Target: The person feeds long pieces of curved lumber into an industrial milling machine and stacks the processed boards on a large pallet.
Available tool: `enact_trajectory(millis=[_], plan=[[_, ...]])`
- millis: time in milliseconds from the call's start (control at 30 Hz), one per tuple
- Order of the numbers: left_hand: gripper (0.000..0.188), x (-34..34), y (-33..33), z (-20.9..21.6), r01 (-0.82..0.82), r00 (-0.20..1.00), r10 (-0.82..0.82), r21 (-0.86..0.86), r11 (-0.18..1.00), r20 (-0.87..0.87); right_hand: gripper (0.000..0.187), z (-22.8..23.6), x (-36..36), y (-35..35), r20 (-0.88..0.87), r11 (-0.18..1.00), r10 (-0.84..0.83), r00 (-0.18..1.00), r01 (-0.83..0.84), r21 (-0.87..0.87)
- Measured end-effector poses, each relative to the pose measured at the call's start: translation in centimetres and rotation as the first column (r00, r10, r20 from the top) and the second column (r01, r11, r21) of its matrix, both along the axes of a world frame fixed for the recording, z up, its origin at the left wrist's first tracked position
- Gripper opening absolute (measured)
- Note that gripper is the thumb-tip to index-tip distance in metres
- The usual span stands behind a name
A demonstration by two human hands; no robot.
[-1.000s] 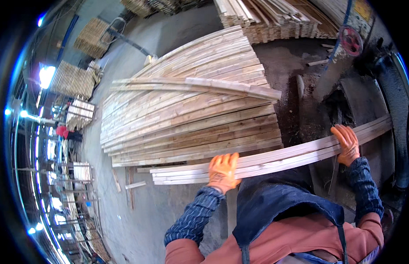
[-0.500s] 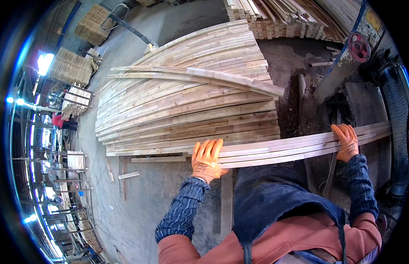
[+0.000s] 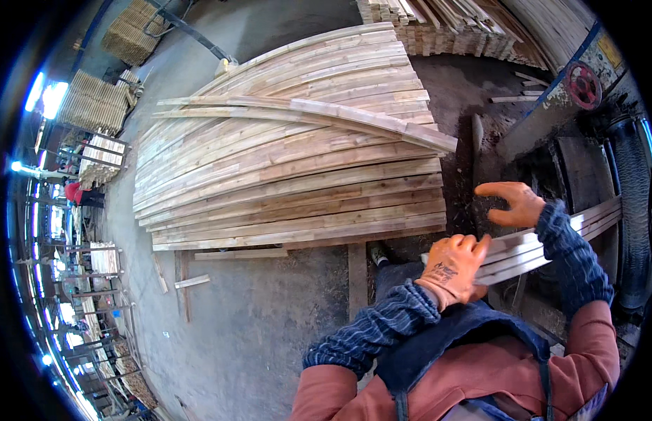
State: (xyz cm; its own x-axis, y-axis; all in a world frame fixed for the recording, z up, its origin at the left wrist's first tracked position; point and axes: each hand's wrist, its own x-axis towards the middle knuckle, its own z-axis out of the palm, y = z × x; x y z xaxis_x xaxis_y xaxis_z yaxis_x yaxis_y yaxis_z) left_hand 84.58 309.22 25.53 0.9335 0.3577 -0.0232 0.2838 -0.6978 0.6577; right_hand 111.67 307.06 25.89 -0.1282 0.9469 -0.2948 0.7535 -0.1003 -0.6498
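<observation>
Several pale wooden strips (image 3: 517, 258) lie side by side in a flat bundle at the right, in front of my apron. My left hand (image 3: 452, 272), in an orange glove, is closed around the left end of these strips. Above the bundle, my right hand (image 3: 512, 203), gloved alike, is off the wood with fingers and thumb apart and nothing between them. The right forearm crosses over part of the strips, and their far right end reaches toward a machine. Beyond my hands is a wide stack of wooden boards (image 3: 305, 165), with loose boards (image 3: 368, 121) lying slantwise on top.
A machine with a red handwheel (image 3: 583, 85) and a ribbed dark hose (image 3: 631, 210) stands at the right. More timber (image 3: 452, 35) is piled at the back. Wood offcuts (image 3: 193, 281) lie on the concrete floor. A person in red (image 3: 77, 194) is far left.
My left hand has slid right and toward me with the strips' left end. My right hand has let go of the strips and moved left, above them.
</observation>
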Motion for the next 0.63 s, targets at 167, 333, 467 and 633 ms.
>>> enact_trajectory(millis=[167, 333, 467, 633], plan=[[0.059, -2.1, 7.3, -2.8, -0.163, 0.964, 0.247, -0.526, 0.834, 0.093, 0.063, -5.8, -2.3, 6.0, 0.035, 0.962, 0.153, 0.988, -0.141, -0.234], [0.065, -11.6, 10.5, -17.6, -0.588, 0.783, 0.543, -0.644, 0.489, -0.303, 0.066, -15.1, -2.0, 10.0, 0.067, 0.850, 0.225, 0.972, -0.162, -0.501], [0.064, -19.4, 11.4, -30.3, -0.595, 0.640, 0.654, -0.798, 0.090, -0.404, 0.069, -23.2, -0.6, 11.8, 0.114, 0.768, 0.162, 0.980, -0.053, -0.638], [0.070, -26.4, 14.9, -46.8, -0.812, 0.479, 0.566, -0.584, -0.007, -0.671, 0.076, -34.8, -0.4, 12.8, 0.156, 0.715, -0.255, 0.954, 0.294, -0.634]])
